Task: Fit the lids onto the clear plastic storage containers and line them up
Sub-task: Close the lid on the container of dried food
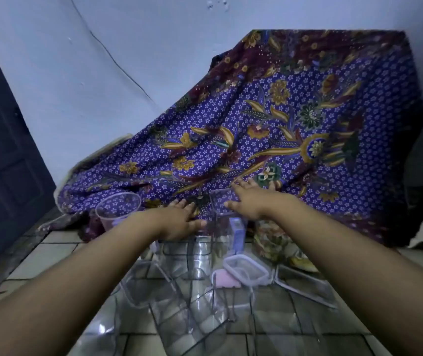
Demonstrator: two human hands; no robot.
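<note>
Both hands open: left hand (179, 219) flat on a clear container (179, 255), right hand (246, 201) atop tall container (220, 227)

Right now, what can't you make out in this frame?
- Head view: right hand lies over a tall clear container; whether a lid sits under the palm is hidden.
- Left hand covers the top of a second container.
- Clear boxes at the bottom overlap and blur; count unclear.
- Batik cloth hides whatever it drapes.
</note>
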